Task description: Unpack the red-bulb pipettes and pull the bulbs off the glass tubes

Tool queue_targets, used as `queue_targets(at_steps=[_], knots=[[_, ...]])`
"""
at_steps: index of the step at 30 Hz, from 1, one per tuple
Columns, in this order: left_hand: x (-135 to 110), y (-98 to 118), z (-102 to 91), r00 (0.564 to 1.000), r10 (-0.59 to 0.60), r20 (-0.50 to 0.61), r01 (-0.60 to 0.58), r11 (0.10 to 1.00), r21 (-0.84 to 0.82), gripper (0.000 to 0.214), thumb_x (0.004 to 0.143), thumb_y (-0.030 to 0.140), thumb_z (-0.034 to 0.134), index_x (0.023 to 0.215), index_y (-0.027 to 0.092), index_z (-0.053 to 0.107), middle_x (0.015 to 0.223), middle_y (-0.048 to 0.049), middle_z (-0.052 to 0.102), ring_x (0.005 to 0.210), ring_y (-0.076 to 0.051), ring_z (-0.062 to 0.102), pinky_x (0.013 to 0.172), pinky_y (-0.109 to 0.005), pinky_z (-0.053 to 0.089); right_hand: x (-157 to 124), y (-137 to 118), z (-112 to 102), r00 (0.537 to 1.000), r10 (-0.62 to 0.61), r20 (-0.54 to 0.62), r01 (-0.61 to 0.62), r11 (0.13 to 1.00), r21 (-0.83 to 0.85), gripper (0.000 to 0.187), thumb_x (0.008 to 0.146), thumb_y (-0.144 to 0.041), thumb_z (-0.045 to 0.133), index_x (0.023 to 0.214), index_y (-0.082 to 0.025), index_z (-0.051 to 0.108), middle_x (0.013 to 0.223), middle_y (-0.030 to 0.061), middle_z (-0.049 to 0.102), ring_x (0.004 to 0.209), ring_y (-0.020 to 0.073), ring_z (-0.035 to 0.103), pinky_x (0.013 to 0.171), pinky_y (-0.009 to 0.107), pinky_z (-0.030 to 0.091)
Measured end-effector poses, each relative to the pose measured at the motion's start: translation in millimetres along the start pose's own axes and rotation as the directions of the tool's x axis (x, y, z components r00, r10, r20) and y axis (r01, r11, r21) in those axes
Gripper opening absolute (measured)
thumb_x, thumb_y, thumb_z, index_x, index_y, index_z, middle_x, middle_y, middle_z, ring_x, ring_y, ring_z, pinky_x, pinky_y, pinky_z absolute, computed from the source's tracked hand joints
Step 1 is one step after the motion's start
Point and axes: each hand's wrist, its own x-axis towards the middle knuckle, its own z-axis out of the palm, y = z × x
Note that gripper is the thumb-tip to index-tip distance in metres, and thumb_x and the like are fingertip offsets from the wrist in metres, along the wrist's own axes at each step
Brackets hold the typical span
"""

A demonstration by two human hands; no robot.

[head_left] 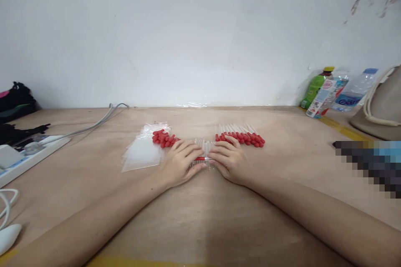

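My left hand [183,159] is closed, pinching a small red rubber bulb [199,159] between thumb and fingers. Facing it, my right hand [231,159] pinches a thin clear dropper tube [206,159] whose end meets the bulb; whether it sits inside is too small to tell. Several loose clear tubes [203,146] lie under and behind the fingers. Just beyond my left hand is a heap of red bulbs [163,138]. Behind my right hand, droppers [242,134] lie in a row, their red bulbs toward me and clear stems toward the wall.
Clear plastic bags [142,152] are stacked left of the bulbs. A power strip [28,154] with a grey cable [94,127] and a white mouse [9,238] are at the left. Bottles [319,87] and a beige bag [384,104] stand back right, beyond a blurred dark object [369,167].
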Motion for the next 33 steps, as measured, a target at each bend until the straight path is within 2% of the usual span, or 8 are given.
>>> queue_targets(at_steps=[4, 9, 12, 15, 21, 28, 33], knots=[[1.7, 5.7, 5.1, 1.000, -0.006, 0.011, 0.007, 1.000, -0.029, 0.017, 0.087, 0.028, 0.047, 0.090, 0.020, 0.062, 0.093, -0.0033, 0.068, 0.092, -0.018, 0.057, 0.084, -0.035, 0.036, -0.7, 1.0, 5.6, 1.000, -0.016, 0.002, 0.016, 0.998, 0.057, 0.017, 0.085, -0.029, 0.050, 0.093, -0.022, 0.065, 0.092, 0.0028, 0.068, 0.097, 0.0174, 0.056, 0.095, 0.040, 0.033], [1.3, 8.0, 2.6, 1.000, 0.000, 0.024, 0.001, 0.999, -0.043, 0.017, 0.087, 0.026, 0.046, 0.089, 0.019, 0.062, 0.091, -0.0033, 0.067, 0.092, -0.018, 0.056, 0.085, -0.036, 0.034, -1.1, 2.3, 11.2, 0.993, -0.084, -0.079, 0.097, 0.980, 0.172, 0.015, 0.085, -0.024, 0.050, 0.088, -0.019, 0.063, 0.086, 0.0046, 0.068, 0.088, 0.0145, 0.060, 0.091, 0.035, 0.043], [0.8, 7.6, 0.8, 0.997, 0.027, 0.074, -0.023, 0.999, -0.043, 0.018, 0.087, 0.026, 0.044, 0.088, 0.019, 0.061, 0.091, -0.0027, 0.067, 0.094, -0.018, 0.055, 0.088, -0.037, 0.033, -1.0, 1.0, 8.6, 0.990, -0.134, -0.047, 0.141, 0.965, 0.220, 0.017, 0.087, -0.019, 0.044, 0.085, -0.017, 0.061, 0.082, 0.0057, 0.067, 0.083, 0.0134, 0.061, 0.090, 0.032, 0.046], [-0.1, 6.9, -0.1, 0.992, 0.043, 0.120, -0.038, 0.998, -0.046, 0.019, 0.088, 0.025, 0.042, 0.088, 0.019, 0.059, 0.091, -0.0021, 0.066, 0.098, -0.018, 0.053, 0.092, -0.039, 0.029, -2.8, 0.5, 7.0, 0.989, -0.147, -0.035, 0.151, 0.964, 0.220, 0.018, 0.087, -0.018, 0.042, 0.089, -0.017, 0.060, 0.083, 0.0060, 0.066, 0.085, 0.0135, 0.061, 0.093, 0.033, 0.046], [0.4, 8.3, -2.9, 0.989, 0.061, 0.134, -0.051, 0.996, -0.075, 0.020, 0.090, 0.024, 0.039, 0.087, 0.019, 0.058, 0.090, -0.0015, 0.067, 0.103, -0.018, 0.052, 0.096, -0.040, 0.025, -7.5, 2.3, 10.1, 0.974, -0.198, -0.107, 0.215, 0.958, 0.189, 0.014, 0.085, -0.016, 0.047, 0.090, -0.014, 0.060, 0.090, 0.0084, 0.066, 0.093, 0.0150, 0.059, 0.097, 0.035, 0.044], [0.4, 9.2, -5.4, 0.986, 0.070, 0.152, -0.055, 0.994, -0.097, 0.021, 0.090, 0.022, 0.037, 0.083, 0.019, 0.058, 0.089, -0.0005, 0.068, 0.104, -0.019, 0.053, 0.097, -0.042, 0.023, -4.9, -0.3, 3.2, 0.956, -0.271, -0.110, 0.283, 0.953, 0.111, 0.013, 0.084, -0.013, 0.048, 0.087, -0.013, 0.061, 0.082, 0.0070, 0.066, 0.096, 0.0168, 0.060, 0.097, 0.033, 0.045], [-0.3, 8.5, -5.6, 0.989, 0.084, 0.125, -0.071, 0.992, -0.102, 0.021, 0.089, 0.021, 0.038, 0.083, 0.019, 0.058, 0.094, -0.0004, 0.068, 0.108, -0.019, 0.052, 0.100, -0.043, 0.019, -6.4, 0.3, 1.5, 0.941, -0.304, -0.146, 0.318, 0.945, 0.082, 0.012, 0.082, -0.011, 0.051, 0.089, -0.010, 0.060, 0.082, 0.0075, 0.067, 0.096, 0.0175, 0.060, 0.098, 0.035, 0.045]])
